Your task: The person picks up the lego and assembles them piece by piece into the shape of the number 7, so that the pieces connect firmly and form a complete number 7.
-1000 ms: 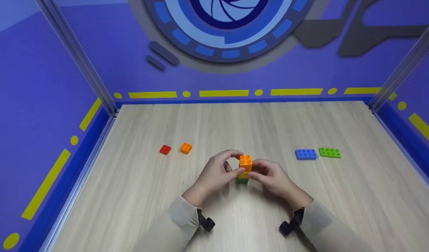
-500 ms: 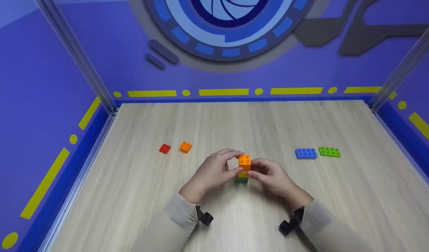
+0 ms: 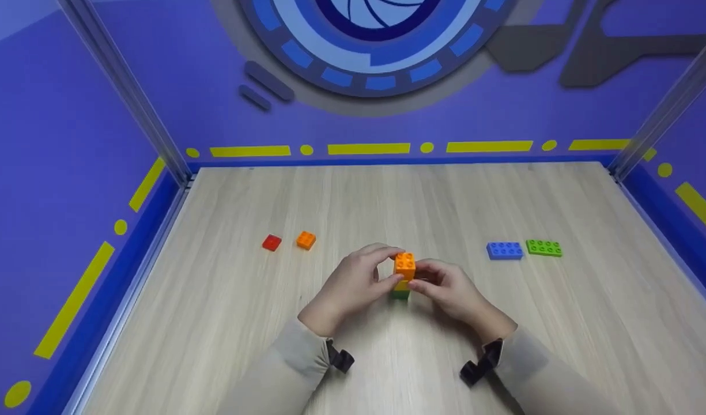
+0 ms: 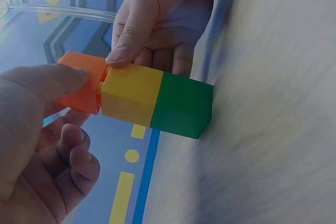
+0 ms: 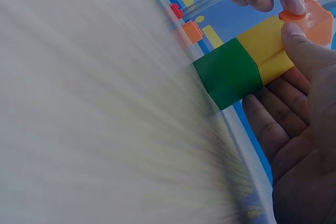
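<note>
At the middle of the table, an orange toy building brick (image 3: 405, 266) tops an upright stack of a yellow brick (image 4: 131, 90) and a green brick (image 4: 184, 106). In the left wrist view a narrow gap with studs shows between orange and yellow, and the orange brick looks slightly tilted. My left hand (image 3: 358, 282) pinches the orange brick between thumb and fingers. Just below, my right hand (image 3: 450, 291) holds the yellow brick, its thumb near the top edge. Yellow and green sit flush together. Whether the green brick touches the tabletop is hard to tell.
Left of the hands lie a flat red brick (image 3: 272, 242) and another orange brick (image 3: 306, 240). To the right are a blue brick (image 3: 505, 251) and a light green brick (image 3: 543, 248), both long. Purple-blue panels (image 3: 341, 129) enclose the wooden table (image 3: 226, 323).
The head view has shifted slightly. Both hands keep their holds on the stack, and the loose bricks stay where they were.
</note>
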Available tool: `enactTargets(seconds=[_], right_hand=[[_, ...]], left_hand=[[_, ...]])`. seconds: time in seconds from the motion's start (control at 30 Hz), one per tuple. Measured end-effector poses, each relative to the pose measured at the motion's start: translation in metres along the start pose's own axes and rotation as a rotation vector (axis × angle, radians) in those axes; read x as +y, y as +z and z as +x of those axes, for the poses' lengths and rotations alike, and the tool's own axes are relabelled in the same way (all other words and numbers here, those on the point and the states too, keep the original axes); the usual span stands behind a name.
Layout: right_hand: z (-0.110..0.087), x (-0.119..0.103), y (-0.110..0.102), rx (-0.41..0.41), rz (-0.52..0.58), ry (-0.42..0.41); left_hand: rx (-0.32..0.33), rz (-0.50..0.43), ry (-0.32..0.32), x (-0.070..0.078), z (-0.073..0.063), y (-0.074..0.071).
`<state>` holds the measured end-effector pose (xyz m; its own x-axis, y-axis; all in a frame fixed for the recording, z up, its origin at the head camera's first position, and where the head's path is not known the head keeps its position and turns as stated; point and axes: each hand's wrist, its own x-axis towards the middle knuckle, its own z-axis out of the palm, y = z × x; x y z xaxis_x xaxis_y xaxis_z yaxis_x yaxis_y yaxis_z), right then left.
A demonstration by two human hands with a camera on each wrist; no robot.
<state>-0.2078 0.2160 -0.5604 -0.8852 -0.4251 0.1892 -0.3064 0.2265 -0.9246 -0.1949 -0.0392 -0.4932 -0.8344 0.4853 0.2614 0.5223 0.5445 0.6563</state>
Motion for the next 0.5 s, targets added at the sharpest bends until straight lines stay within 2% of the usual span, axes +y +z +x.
enactTargets(seconds=[0.33,0.5], right_hand=[[-0.0020,0.0023,0.0020,-0.032,-0.107,0.037],[-0.0019,0.0017,0.0033,-0.039,-0.114,0.037]], left_hand=[[-0.002,0.010,0.001,0.0029,-0.0011,0.0008],[0.004,0.026,0.015,0.0012,-0.0017,-0.0002]])
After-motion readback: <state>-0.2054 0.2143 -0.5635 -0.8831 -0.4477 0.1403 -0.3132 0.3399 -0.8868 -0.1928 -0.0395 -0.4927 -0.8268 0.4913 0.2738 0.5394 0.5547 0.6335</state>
